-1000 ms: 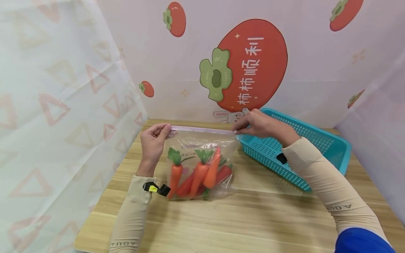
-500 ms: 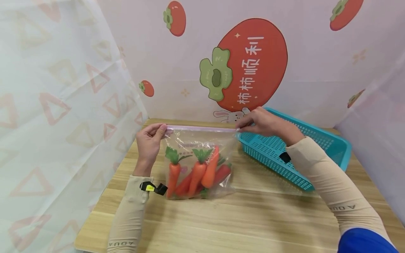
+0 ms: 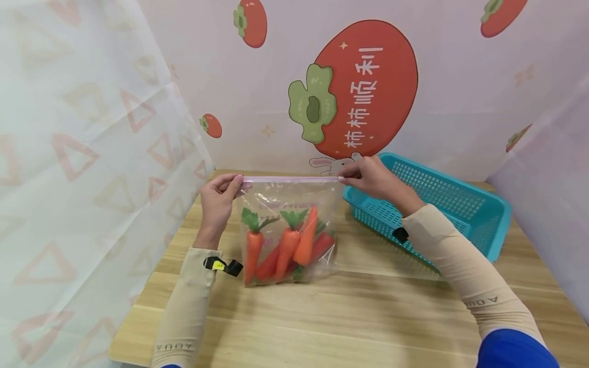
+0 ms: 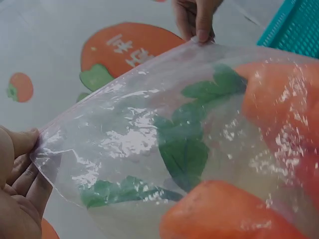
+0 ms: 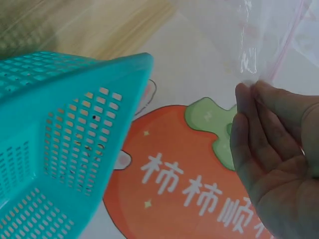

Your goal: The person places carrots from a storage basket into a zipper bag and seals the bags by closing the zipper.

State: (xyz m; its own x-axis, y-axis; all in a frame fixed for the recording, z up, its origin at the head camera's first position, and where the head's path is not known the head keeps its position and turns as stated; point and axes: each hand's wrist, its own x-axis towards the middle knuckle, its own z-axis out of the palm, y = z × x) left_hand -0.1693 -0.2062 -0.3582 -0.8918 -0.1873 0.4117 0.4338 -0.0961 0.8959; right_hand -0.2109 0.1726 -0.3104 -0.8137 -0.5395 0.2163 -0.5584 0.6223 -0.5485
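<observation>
A clear zip bag [image 3: 294,197] hangs upright between both hands, its pink-lilac zip strip [image 3: 285,179] drawn straight along the top. My left hand [image 3: 217,200] pinches the top left corner between thumb and fingers. At the other end of the strip, my right hand [image 3: 370,178] pinches the top right corner with thumb and forefinger. Inside the bag lie several orange carrots, one carrot [image 3: 253,255] upright at the left with green leaves, and red peppers [image 3: 323,245] partly hidden behind them. The left wrist view shows carrot leaves [image 4: 184,149] through the shiny plastic.
A turquoise perforated basket [image 3: 499,225] stands at the right behind my right forearm, near the bag's right side. Beneath everything is a wooden table [image 3: 294,327]. Printed cloth walls [image 3: 271,102] close in the back and both sides.
Both hands keep their grip on the bag's corners. Over the last second the left hand has shifted slightly left, and the zip strip has become straighter and level. The view has tilted slightly.
</observation>
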